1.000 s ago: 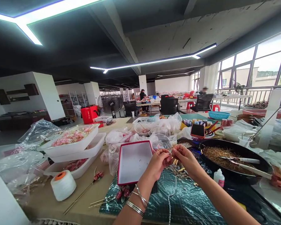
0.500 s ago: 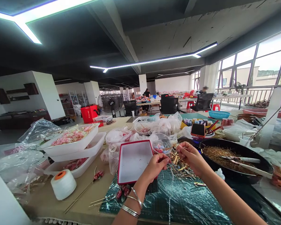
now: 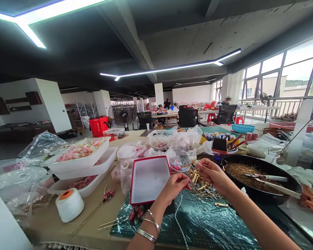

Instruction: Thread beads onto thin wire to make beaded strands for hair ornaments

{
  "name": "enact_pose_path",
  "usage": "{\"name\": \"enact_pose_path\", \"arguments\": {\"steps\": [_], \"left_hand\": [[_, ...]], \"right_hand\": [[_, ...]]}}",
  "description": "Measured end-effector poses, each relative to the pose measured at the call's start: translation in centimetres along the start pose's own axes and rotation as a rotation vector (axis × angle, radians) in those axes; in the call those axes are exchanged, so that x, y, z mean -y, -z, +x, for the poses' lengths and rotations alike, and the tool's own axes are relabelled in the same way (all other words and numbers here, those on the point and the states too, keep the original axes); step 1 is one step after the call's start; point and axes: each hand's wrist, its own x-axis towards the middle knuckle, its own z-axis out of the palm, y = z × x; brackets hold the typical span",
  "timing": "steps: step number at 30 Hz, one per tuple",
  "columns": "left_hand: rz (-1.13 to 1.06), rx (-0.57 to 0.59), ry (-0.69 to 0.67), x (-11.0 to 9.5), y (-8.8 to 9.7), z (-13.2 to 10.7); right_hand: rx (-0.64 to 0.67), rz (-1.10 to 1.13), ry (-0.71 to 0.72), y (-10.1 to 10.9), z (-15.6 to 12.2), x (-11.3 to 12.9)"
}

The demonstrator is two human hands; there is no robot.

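Note:
My left hand (image 3: 175, 186), with bangles on its wrist, is closed in a pinch in front of the white tray with a red rim (image 3: 150, 158). A white thread (image 3: 179, 222) hangs just below its fingers and runs down across the green cutting mat (image 3: 211, 229). Facing it, my right hand (image 3: 210, 173) pinches too, above a heap of gold and grey metal pieces (image 3: 199, 184). What lies in either set of fingertips is too small to make out. Pink flowers on long gold pins (image 3: 138, 212) lie partly under the tray, left of my left wrist.
At left stand a white thread cone (image 3: 70, 205), another flower pin (image 3: 108, 195) and stacked white trays of pink petals (image 3: 77, 159). A black pan (image 3: 292, 184) of thin gold wires, with pliers across it, is on the right. Plastic bags and a clear bowl (image 3: 179, 161) sit behind.
The white thread has swung from hanging straight to a slanting curve on the mat. Both hands keep their pinches, the left fingers shifting slightly.

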Motion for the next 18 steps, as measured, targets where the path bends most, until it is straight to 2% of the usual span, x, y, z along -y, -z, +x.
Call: {"name": "enact_pose_path", "arguments": {"steps": [4, 11, 18], "left_hand": [[0.016, -0.009, -0.001, 0.4, -0.3, 0.1], [0.030, -0.056, 0.028, 1.3, 0.4, 0.3], [0.005, -0.073, 0.007, 0.7, -0.1, -0.3]], "right_hand": [[0.012, 0.016, -0.024, -0.4, -0.1, -0.6], [-0.012, 0.045, -0.064, -0.3, 0.2, -1.8], [-0.023, 0.001, -0.041, -0.7, 0.3, -2.2]]}}
